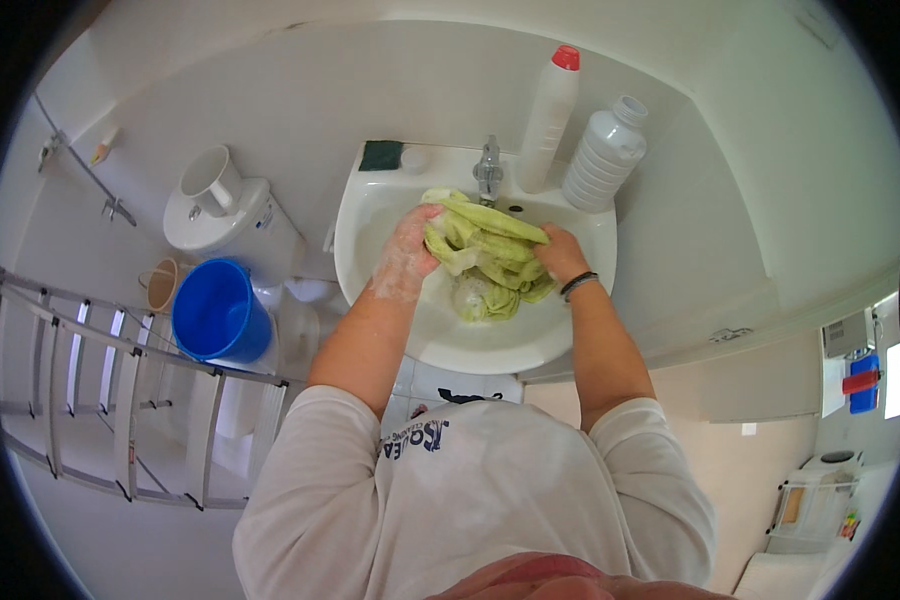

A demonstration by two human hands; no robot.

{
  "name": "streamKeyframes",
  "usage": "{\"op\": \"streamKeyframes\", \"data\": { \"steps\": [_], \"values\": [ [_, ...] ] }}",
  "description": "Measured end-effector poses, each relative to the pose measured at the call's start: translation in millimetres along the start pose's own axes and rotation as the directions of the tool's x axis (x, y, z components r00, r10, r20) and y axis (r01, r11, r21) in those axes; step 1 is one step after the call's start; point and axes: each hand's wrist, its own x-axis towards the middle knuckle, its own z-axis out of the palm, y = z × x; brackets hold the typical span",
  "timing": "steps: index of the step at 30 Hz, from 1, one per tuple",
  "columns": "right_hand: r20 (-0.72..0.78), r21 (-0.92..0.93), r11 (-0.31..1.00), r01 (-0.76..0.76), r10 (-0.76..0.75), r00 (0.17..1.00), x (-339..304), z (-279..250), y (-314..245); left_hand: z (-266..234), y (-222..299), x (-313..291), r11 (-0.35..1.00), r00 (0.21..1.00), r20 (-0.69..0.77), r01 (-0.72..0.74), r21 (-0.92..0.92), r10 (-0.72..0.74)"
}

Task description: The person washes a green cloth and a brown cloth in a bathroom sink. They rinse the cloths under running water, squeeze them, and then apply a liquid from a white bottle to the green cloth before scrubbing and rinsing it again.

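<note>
A wet, bunched yellow-green cloth (500, 240) hangs between my hands over the white sink (370, 330), its lower folds down in the basin. My left hand (409, 240) is closed on the cloth's left edge, with suds over the hand and wrist. On the other side my right hand (562, 253), a dark band at its wrist, grips the cloth's right edge. Foam clings to the lower part of the cloth. Just behind it stands the metal tap (488, 170). The cloth hides some of my fingertips.
On the sink's back right stand a white bottle with a red cap (552, 120) and a ribbed white bottle (606, 155). A dark green scouring pad (381, 155) lies back left. Leftward are a blue bucket (222, 312), a white jug (211, 180) on the toilet tank, and a metal ladder (125, 420).
</note>
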Motion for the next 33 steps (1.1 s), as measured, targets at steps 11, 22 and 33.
{"op": "streamKeyframes", "data": {
  "steps": [11, 22, 33],
  "values": [
    [-0.163, 0.069, 0.663, 0.745, -0.73, 0.664, -45, 77, -114, -37, -96, 15, 0.866, 0.922, 0.175, -0.24, -0.438, 0.344],
    [-0.346, -0.258, 0.915, 0.311, -0.388, 0.854, -7, 63, -72, -26, -83, 12, 0.976, 0.984, 0.17, -0.011, -0.216, 0.049],
    [-0.38, -0.36, 0.87, 0.337, -0.467, 0.798, 5, 69, -70, -22, -79, 10, 0.98, 0.993, 0.067, 0.111, -0.168, -0.101]
  ]
}}
